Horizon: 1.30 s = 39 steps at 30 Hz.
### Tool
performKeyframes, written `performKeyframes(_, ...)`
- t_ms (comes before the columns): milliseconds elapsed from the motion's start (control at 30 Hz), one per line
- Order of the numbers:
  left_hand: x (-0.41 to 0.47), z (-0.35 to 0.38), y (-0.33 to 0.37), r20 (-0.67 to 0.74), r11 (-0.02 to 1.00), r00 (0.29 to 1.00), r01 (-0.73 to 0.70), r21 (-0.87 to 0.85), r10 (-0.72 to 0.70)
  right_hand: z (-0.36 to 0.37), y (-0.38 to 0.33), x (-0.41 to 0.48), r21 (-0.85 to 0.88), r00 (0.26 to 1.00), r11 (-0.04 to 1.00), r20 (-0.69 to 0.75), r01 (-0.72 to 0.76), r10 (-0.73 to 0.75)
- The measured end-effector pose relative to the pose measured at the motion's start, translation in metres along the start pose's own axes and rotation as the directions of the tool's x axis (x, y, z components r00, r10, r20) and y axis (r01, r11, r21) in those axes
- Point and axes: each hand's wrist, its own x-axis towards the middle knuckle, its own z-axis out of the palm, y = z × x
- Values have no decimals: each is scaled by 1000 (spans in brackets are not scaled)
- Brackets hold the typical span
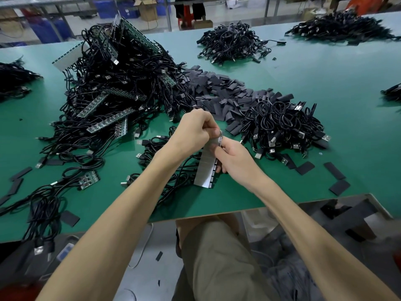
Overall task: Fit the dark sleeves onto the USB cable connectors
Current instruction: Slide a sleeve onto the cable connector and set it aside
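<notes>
Above the green table (314, 88), my two hands hold a grey circuit-board strip (205, 168) with black cables hanging from it. My right hand (233, 156) grips the strip along its right edge. My left hand (195, 131) pinches the strip's top end with curled fingers. A heap of dark flat sleeves (221, 92) lies just beyond my hands. A big tangle of USB cables on board strips (112, 88) fills the left. A smaller cable pile (282, 127) with metal plugs showing sits at the right.
More cable piles lie at the far middle (232, 43), far right (340, 27) and left edge (13, 81). Loose sleeves (339, 186) are scattered near the table's front right edge. My lap and the floor show below the table's front edge (206, 215).
</notes>
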Motion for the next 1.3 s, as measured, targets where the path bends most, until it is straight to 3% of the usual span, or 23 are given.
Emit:
performKeyframes(367,-8,7,-3,-79,992,996,22,-126,-32,-2,-2,1,13,999,1000,-39,-26,26)
performKeyframes(633,-8,7,-4,-57,984,998,28,-174,-39,0,-1,1,32,998,999,-67,-13,15)
performKeyframes(900,-11,-11,3,-262,944,960,2,-329,-94,0,8,5,52,984,998,-169,-45,54)
performKeyframes(1000,-15,-19,11,-202,946,979,-31,-321,-36,0,9,6,-74,977,997,-214,-13,-3)
performKeyframes(1133,-23,-14,17,-119,953,992,-84,-292,51,1,7,5,-88,974,996,-226,-13,-8)
performKeyframes(1200,-26,-4,15,-80,953,997,-43,-300,19,1,6,3,-103,972,994,-231,24,-47)
performKeyframes(1300,-27,8,4,-134,947,985,62,-314,-109,2,4,0,-143,968,985,-217,97,-127)
